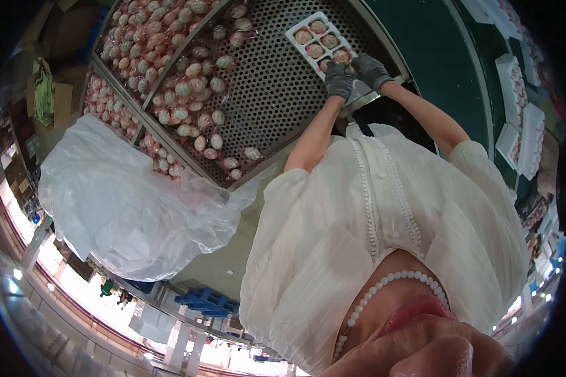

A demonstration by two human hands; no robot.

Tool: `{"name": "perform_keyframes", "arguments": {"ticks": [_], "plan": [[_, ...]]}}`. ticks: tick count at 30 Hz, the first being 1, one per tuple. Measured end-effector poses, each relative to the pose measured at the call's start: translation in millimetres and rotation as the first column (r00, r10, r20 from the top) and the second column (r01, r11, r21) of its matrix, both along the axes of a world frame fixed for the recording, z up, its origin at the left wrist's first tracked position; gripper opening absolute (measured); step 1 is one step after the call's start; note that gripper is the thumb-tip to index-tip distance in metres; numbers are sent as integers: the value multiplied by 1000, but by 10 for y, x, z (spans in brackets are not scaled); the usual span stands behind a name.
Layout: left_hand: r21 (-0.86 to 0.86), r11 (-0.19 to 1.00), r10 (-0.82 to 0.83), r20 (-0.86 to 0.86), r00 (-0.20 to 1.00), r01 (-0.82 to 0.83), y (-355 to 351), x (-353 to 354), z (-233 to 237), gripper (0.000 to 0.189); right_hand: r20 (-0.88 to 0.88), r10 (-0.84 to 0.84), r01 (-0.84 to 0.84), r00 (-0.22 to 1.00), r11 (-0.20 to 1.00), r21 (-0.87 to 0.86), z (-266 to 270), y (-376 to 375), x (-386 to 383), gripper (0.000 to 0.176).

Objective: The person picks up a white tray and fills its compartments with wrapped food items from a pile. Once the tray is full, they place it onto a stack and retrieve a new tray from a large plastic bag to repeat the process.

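Note:
A white compartment tray lies tilted on the perforated metal surface, with round pink-and-white pieces in its cells. My left hand, in a grey glove, is closed at the tray's near end, its fingertips over the edge. My right hand, gloved in grey too, has its fingers bent against the tray's near right corner. The two hands are close together and hide the near cells. Loose round pieces, wrapped in clear film, lie to the left on the same surface.
Metal dividers split the perforated table, with heaped pieces beyond them. A clear plastic sheet hangs over the table's left corner. A green belt runs on the right, with filled white trays past it.

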State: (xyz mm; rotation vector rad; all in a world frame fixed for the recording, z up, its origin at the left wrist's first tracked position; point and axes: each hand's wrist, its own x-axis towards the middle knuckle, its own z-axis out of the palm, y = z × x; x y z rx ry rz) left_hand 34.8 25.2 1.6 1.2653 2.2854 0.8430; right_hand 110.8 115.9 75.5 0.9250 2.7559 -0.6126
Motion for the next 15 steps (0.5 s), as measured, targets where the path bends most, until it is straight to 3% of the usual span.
{"name": "perform_keyframes", "arguments": {"ticks": [2, 3, 4, 6, 7, 9, 10, 12, 13, 15], "plan": [[125, 992, -17, 127, 992, 1, -71, 6, 238, 20, -66, -29, 30, 997, 999, 22, 74, -4, -4, 20], [253, 964, 71, 60, 996, -84, -121, 110, -27, 19, -80, -19, 17, 997, 999, -35, 154, -20, 13, 20], [250, 963, 94, 50, 994, -104, -142, 112, 32, 19, -89, 3, -6, 996, 999, -39, 177, -70, 5, 20], [-12, 991, -132, 105, 986, 134, -243, 41, 212, 18, -33, -21, 20, 999, 999, -37, 146, -106, -33, 21], [-28, 994, -103, 92, 990, 106, -260, 55, 134, 18, 19, 7, -7, 1000, 1000, -14, 91, -107, -69, 20], [-26, 994, -106, -154, 982, 103, -189, 93, -59, 20, 109, 38, -34, 993, 999, -36, 44, -59, -146, 19], [-23, 996, -91, -158, 983, 88, -176, 21, 93, 20, 105, 52, -49, 993, 998, -32, 34, -50, -150, 19], [-271, 934, -190, 180, 965, 234, -111, -138, 527, 23, 121, 57, -51, 991, 997, -54, 15, -29, -141, 21], [-161, 974, -143, 115, 983, 160, -180, -32, 245, 27, 103, 15, -11, 995, 999, -38, -7, -33, -127, 23], [-84, 980, -175, 75, 982, 181, -235, 8, 197, 28, 108, 9, -4, 994, 999, -43, 54, -31, -73, 24]]}}
